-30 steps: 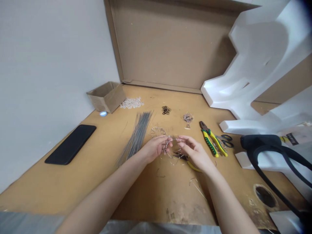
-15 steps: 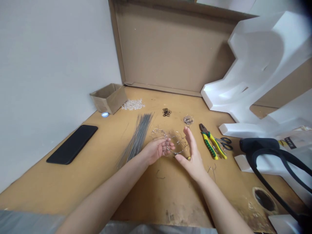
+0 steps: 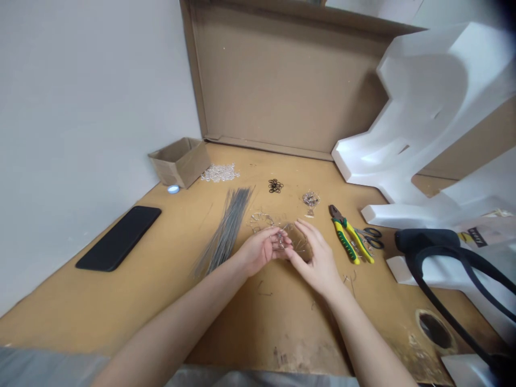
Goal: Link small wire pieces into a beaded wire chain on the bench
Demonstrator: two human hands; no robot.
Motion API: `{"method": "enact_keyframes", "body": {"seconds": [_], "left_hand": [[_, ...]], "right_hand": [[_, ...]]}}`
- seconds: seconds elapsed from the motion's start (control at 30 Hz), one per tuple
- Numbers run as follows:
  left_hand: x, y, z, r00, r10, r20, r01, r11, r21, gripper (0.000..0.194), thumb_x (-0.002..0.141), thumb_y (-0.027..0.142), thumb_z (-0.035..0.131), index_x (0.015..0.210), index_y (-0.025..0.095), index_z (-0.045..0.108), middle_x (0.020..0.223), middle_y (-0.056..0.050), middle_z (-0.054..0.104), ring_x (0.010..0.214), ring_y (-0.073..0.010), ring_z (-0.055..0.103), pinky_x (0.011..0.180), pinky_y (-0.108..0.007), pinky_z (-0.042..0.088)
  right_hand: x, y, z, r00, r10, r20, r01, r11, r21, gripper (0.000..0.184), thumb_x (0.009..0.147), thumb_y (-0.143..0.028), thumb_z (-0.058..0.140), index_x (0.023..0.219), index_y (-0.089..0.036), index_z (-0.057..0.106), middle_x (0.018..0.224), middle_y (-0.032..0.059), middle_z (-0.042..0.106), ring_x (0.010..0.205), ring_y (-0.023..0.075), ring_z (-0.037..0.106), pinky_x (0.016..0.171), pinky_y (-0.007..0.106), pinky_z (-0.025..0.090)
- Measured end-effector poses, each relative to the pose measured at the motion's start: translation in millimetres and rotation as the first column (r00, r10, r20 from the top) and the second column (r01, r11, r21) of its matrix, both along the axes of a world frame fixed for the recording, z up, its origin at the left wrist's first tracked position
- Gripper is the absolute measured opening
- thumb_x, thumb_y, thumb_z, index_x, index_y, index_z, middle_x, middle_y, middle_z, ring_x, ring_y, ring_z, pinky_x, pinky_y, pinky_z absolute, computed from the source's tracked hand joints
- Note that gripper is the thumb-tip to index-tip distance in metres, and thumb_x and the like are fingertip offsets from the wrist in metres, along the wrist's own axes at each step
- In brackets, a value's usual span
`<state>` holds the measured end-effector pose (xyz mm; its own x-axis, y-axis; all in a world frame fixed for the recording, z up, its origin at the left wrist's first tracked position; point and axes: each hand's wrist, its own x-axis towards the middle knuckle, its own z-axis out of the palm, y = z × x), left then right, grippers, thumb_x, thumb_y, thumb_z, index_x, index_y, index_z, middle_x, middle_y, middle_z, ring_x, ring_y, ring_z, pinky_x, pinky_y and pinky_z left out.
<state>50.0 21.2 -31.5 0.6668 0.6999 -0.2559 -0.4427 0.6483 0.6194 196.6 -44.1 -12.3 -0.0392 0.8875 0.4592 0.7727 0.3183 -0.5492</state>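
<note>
My left hand (image 3: 260,249) and my right hand (image 3: 316,257) meet over the middle of the brown table (image 3: 121,301). Between their fingertips is a small tangle of bent silver wire loops (image 3: 282,236). The left fingers curl and pinch the wire. The right thumb and fingers close on the same piece from the right. More loose wire loops (image 3: 261,218) lie just beyond the left hand.
A bundle of straight grey wires (image 3: 228,228) lies left of my hands. Green-yellow pliers (image 3: 347,234) and small scissors (image 3: 373,236) are to the right. Black rings (image 3: 275,186), clear beads (image 3: 220,172), a small cardboard box (image 3: 180,160), a black phone (image 3: 119,237) and white foam (image 3: 419,123) surround them.
My right hand, which had opened flat and upright half a second ago, has come back down and closed on the wire piece that my left hand kept holding.
</note>
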Motion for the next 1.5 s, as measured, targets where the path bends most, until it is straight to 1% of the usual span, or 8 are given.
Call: {"method": "enact_keyframes", "body": {"seconds": [0.3,0.47,0.6,0.93,1.03,1.1,1.27,1.5], "left_hand": [[2.3,-8.1,0.9,0.993,-0.082,0.085,0.084,0.996,-0.023,0.011,0.081,0.018,0.049,0.077,0.012,0.058,0.073,-0.003,0.062,0.065,-0.0111,0.059,0.066,-0.027,0.049],[3.2,-12.4,0.2,0.974,-0.212,0.083,0.208,0.976,0.058,0.015,0.081,0.023,0.050,0.083,0.011,0.059,0.075,-0.006,0.063,0.070,-0.0143,0.062,0.064,-0.025,0.048],[3.1,-14.7,-1.3,0.964,-0.250,0.088,0.241,0.965,0.102,0.017,0.082,0.025,0.051,0.084,0.010,0.060,0.082,-0.008,0.064,0.075,-0.0165,0.063,0.066,-0.025,0.049],[5.0,-17.0,2.4,0.951,-0.266,0.155,0.262,0.964,0.047,0.025,0.087,0.026,0.043,0.091,0.010,0.061,0.085,-0.009,0.065,0.081,-0.0154,0.062,0.068,-0.025,0.047],[4.7,-17.2,1.5,0.951,-0.297,0.086,0.286,0.950,0.124,0.034,0.087,0.037,0.040,0.088,0.010,0.061,0.091,-0.012,0.064,0.085,-0.0189,0.061,0.069,-0.028,0.048],[4.2,-16.5,0.2,0.961,-0.275,0.021,0.267,0.949,0.165,0.039,0.087,0.042,0.038,0.089,0.010,0.060,0.094,-0.013,0.063,0.087,-0.0204,0.061,0.068,-0.029,0.048],[3.4,-18.3,2.3,0.974,-0.222,-0.041,0.224,0.929,0.294,0.031,0.084,0.038,0.046,0.094,0.011,0.059,0.093,-0.012,0.063,0.082,-0.0177,0.061,0.065,-0.026,0.047],[4.2,-28.9,10.4,0.953,0.016,-0.304,0.178,0.781,0.599,0.025,0.081,0.032,0.050,0.098,0.015,0.058,0.070,0.000,0.060,0.043,-0.0050,0.050,0.042,-0.017,0.035]], "right_hand": [[4.3,3.2,1.6,0.999,0.022,0.035,-0.026,0.992,0.122,0.043,0.078,-0.032,0.058,0.120,-0.026,0.052,0.117,0.0092,0.053,0.107,0.0258,0.049,0.090,0.043,0.042],[8.0,1.7,5.1,0.998,0.016,-0.053,-0.011,0.996,0.084,0.011,0.081,-0.030,0.055,0.080,-0.023,0.063,0.083,0.0062,0.059,0.079,0.0203,0.056,0.070,0.035,0.047],[8.4,2.1,5.8,0.981,-0.067,-0.183,0.082,0.994,0.076,0.028,0.083,-0.030,0.053,0.056,-0.022,0.049,0.062,0.0017,0.050,0.057,0.0150,0.048,0.055,0.029,0.040],[9.3,1.8,4.6,0.967,-0.013,-0.255,0.041,0.994,0.104,0.035,0.079,-0.030,0.057,0.050,-0.019,0.042,0.057,-0.0016,0.043,0.054,0.0119,0.043,0.053,0.026,0.034],[13.9,5.0,6.2,0.853,-0.106,-0.511,0.135,0.991,0.019,0.044,0.080,-0.034,0.056,0.045,-0.019,0.034,0.049,-0.0051,0.033,0.046,0.0093,0.033,0.047,0.025,0.028],[18.4,8.3,8.5,0.661,-0.177,-0.729,0.121,0.984,-0.129,0.045,0.079,-0.040,0.055,0.046,-0.019,0.033,0.046,-0.0065,0.030,0.042,0.0082,0.029,0.042,0.024,0.024],[25.5,15.6,10.4,0.227,-0.287,-0.931,-0.200,0.921,-0.333,0.043,0.070,-0.044,0.063,0.050,-0.019,0.035,0.046,-0.0075,0.036,0.037,0.0056,0.028,0.034,0.020,0.016],[21.6,17.1,5.1,0.140,-0.320,-0.937,-0.346,0.871,-0.349,0.042,0.071,-0.044,0.062,0.051,-0.018,0.036,0.048,-0.0076,0.038,0.036,0.0041,0.028,0.033,0.018,0.013]]}}
